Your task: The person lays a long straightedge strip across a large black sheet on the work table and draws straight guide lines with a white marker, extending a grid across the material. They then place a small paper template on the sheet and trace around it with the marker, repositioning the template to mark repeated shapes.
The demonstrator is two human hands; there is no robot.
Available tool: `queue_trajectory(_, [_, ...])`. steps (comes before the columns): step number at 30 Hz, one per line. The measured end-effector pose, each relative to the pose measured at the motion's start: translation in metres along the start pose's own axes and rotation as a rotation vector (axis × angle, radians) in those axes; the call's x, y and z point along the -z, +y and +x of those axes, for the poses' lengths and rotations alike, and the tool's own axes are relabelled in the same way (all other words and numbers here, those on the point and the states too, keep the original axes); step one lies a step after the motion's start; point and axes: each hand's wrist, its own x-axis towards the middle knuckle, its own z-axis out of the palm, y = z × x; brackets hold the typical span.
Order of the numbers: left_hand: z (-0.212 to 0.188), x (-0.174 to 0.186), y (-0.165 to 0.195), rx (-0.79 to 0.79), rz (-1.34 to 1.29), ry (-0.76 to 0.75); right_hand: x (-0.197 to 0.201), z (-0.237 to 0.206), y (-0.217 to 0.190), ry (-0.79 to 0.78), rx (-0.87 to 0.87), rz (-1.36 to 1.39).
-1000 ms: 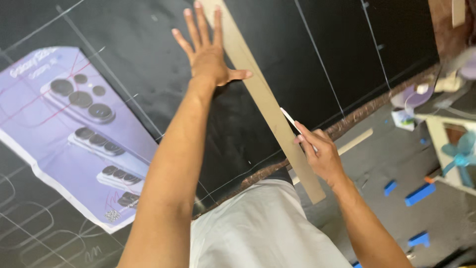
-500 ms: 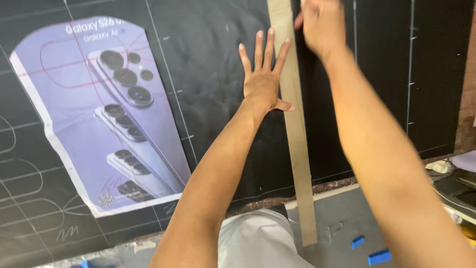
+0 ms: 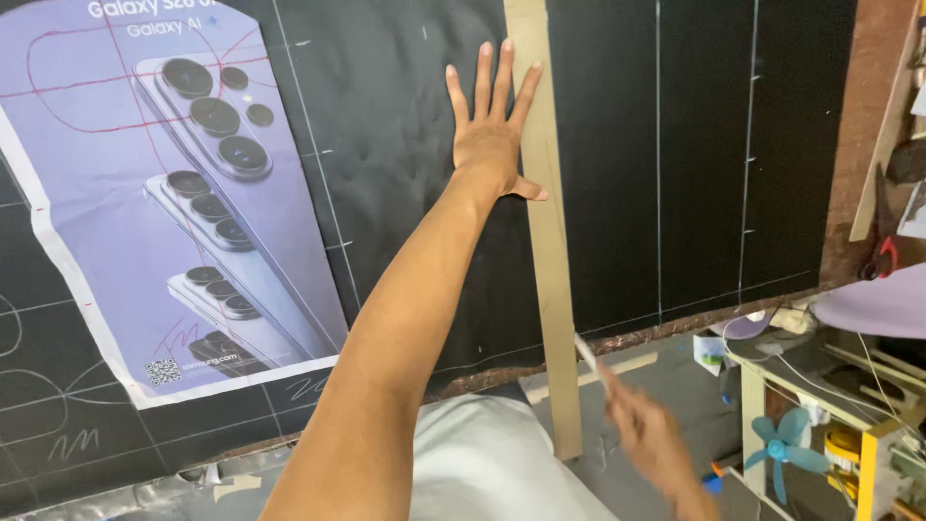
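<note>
1. Wood forms the long flat straightedge (image 3: 546, 232) that stands nearly upright against the black board (image 3: 405, 116); every place below is told from this strip.
2. The left hand (image 3: 492, 135) lies flat on the board just left of the strip's upper part, palm to the surface.
3. Its fingers (image 3: 482, 72) are spread wide and point upward, with the outermost one lying along the strip's left edge and the thumb reaching across onto the strip's face.
4. The left forearm runs down and to the left of the strip, toward the pale shirt (image 3: 482, 463) at the bottom of the view.
5. The right hand (image 3: 648, 439) is blurred, low and just right of the strip's bottom end, apart from the board.
6. It pinches a thin white stick, seemingly chalk (image 3: 586, 352), whose tip points up toward the strip's lower right edge; how each finger lies I cannot tell through the blur.
7. Far left of the strip a large purple phone poster (image 3: 145, 193) is fixed on the board, crossed by red drawn lines.
8. Right of the strip, pale vertical chalk lines (image 3: 659, 154) run down the board.
9. Lower right of the strip stands a cluttered wooden table (image 3: 748, 405) with a small blue fan (image 3: 776, 449).
</note>
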Motion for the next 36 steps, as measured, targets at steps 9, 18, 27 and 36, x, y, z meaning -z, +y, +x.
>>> queue_trajectory(9, [-0.011,-0.007,0.005,-0.030,-0.012,0.022,-0.076,-0.013,0.019,0.533,0.429,0.168])
queue_trajectory(18, [-0.052,-0.016,-0.033,0.026,0.025,-0.035,-0.120,-0.031,-0.038,0.558,0.461,0.200])
queue_trajectory(27, [-0.078,-0.005,-0.103,0.000,0.056,-0.029,-0.179,-0.048,-0.080,0.575,0.630,0.267])
queue_trajectory(36, [-0.076,-0.017,-0.111,-0.068,0.047,-0.012,-0.190,-0.052,-0.091,0.538,0.510,0.321])
